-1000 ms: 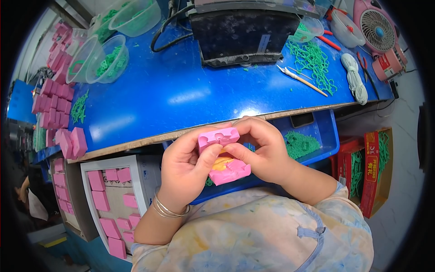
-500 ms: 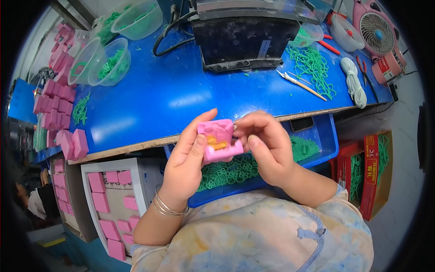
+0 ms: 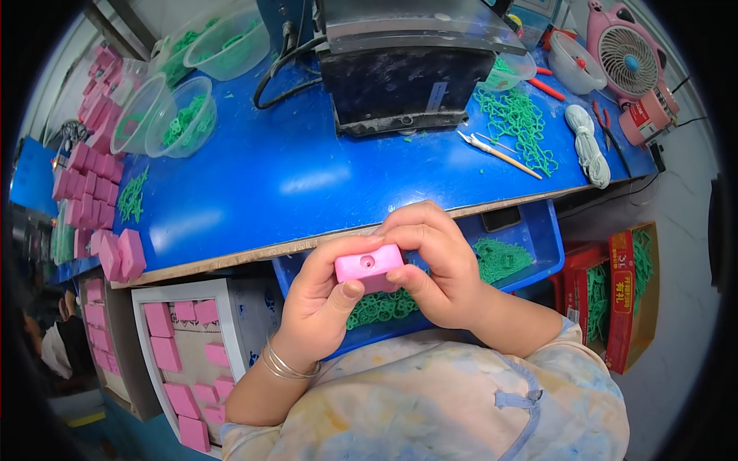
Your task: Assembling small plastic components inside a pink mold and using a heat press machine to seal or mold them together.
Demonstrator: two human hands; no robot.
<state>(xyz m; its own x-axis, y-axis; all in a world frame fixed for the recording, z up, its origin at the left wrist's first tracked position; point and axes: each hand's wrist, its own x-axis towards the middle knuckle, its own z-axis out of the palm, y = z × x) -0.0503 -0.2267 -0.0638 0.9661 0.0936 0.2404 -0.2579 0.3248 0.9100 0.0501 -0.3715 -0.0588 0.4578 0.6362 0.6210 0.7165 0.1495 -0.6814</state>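
A pink rubber mold (image 3: 369, 265) is held between my two hands, above the blue bin at the front of the table. Its narrow side faces up and shows a small round hole. My left hand (image 3: 319, 296) grips the left end, thumb on the near side. My right hand (image 3: 438, 265) closes on the right end with thumb and fingers. The mold's inside and any yellow part in it are hidden. Beneath my hands lie green ring-shaped wax pieces (image 3: 377, 309) in the blue bin (image 3: 550, 238).
A black machine (image 3: 407, 84) stands at the back of the blue table (image 3: 254, 161). Pink molds (image 3: 88, 184) are stacked on the left, beside clear bowls (image 3: 184, 127) of green pieces. A wooden-handled tool (image 3: 511, 161), cord (image 3: 587, 146) and pink fan (image 3: 626, 58) sit on the right.
The mold was spread to show its hollow and a yellow piece; now it is turned with its holed side up. My right hand has moved in and taken hold of it.
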